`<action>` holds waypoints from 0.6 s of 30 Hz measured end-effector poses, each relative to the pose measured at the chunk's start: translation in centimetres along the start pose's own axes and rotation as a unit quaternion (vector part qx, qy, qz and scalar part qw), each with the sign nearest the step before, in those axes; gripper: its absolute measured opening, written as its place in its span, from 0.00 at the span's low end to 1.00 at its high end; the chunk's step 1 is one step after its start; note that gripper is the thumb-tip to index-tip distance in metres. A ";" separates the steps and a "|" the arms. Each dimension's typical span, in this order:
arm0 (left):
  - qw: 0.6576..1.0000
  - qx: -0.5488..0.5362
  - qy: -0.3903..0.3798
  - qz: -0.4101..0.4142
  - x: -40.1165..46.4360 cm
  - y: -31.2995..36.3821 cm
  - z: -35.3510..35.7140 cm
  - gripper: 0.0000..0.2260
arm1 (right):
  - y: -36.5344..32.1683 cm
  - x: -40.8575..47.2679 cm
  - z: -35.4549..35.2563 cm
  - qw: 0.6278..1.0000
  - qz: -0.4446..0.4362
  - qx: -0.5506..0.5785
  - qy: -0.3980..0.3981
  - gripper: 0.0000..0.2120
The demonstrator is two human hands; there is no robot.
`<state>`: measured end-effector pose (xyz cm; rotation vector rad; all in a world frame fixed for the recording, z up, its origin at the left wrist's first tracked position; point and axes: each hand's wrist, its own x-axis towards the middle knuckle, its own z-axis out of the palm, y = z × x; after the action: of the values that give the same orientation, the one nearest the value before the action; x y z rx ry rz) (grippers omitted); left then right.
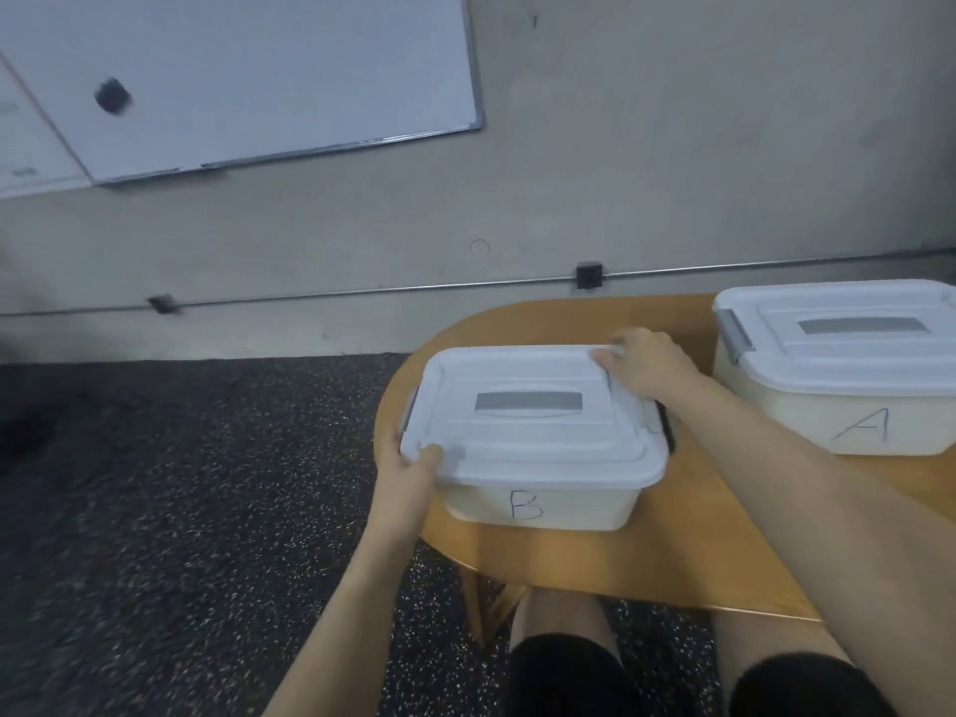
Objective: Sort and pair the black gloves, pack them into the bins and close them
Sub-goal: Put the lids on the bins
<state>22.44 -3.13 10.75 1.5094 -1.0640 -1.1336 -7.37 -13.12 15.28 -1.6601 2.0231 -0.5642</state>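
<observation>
Wooden bench (595, 561), rounded end, against a grey wall with a whiteboard (248, 80) above left. Speckled dark floor (181, 509) below.

Two white plastic bins on the bench, well apart. Bin A (848, 421) far right, lid on, grey side latch looks folded up. Bin B (538, 501) near the bench's left end, directly in front of the person, its lid (538, 432) sitting on top.

No black gloves in view. Judging by both lids being on, they're likely packed inside; can't confirm.

Hands, both on bin B's lid at opposite corners:
- left hand (408, 470) at the near-left corner, thumb on top of the lid, fingers wrapped under the rim, gripping it.
- right hand (646, 362) at the far-right corner, fingers curled over the lid edge, pressing or holding it down.

Handling, my read: thin moulded plastic, light, stiff enough to keep shape, but the lid will flex at the corners. Smooth, a bit slippery. Best hold is the rim and corners, as now. To seat it, push down at the corners, then flip the grey side latches (411, 411). Right-side latch mostly hidden behind the wrist; can't tell whether it's engaged.
</observation>
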 end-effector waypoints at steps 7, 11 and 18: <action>0.994 -0.031 -0.087 -0.058 1.7 1.8 -1.7 0.33 | 3.2 -7.5 -0.7 0.990 0.106 0.088 0.037 0.44; 0.986 -0.076 -0.114 -0.090 3.4 2.7 -1.3 0.22 | 3.7 -11.0 2.6 0.961 0.092 0.260 0.008 0.16; 0.981 -0.142 -0.082 -0.108 4.8 1.5 -0.3 0.14 | 2.9 -11.7 6.4 0.879 0.093 0.445 0.141 0.21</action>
<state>23.55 -7.96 11.48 1.3439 -0.8164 -1.5158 -4.01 -1.23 9.49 -0.8424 1.6384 -1.4544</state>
